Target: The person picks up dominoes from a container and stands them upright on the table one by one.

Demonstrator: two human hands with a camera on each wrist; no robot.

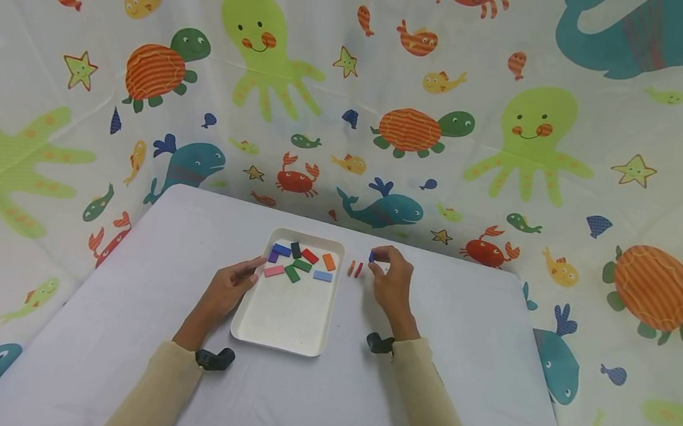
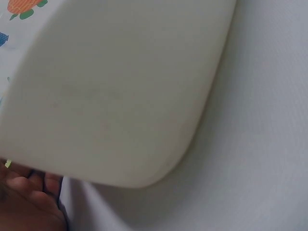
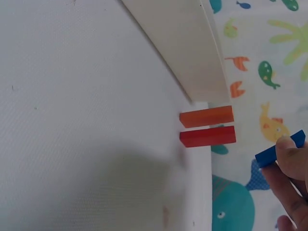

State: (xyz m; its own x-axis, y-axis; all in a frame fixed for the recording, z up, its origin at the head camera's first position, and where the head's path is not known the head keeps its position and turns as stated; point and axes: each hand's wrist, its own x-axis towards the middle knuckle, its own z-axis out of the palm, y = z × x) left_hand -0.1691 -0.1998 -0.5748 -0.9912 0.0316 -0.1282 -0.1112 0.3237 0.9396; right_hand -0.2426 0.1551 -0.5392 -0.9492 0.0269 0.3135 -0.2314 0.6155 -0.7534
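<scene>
In the head view, the right hand pinches a blue block between thumb and fingers, with no gap to spare, just beside the standing red block and orange block — on their side away from the tray. The left hand touches the tray's left rim; whether its fingers grip, I cannot tell. The left wrist view shows the tray's smooth, plastic-looking surface and rounded corner. In the right wrist view, the blue block's long axis slants against the near-parallel pair — all flat-faced, crisp-edged oblongs above finely textured white cloth.
</scene>
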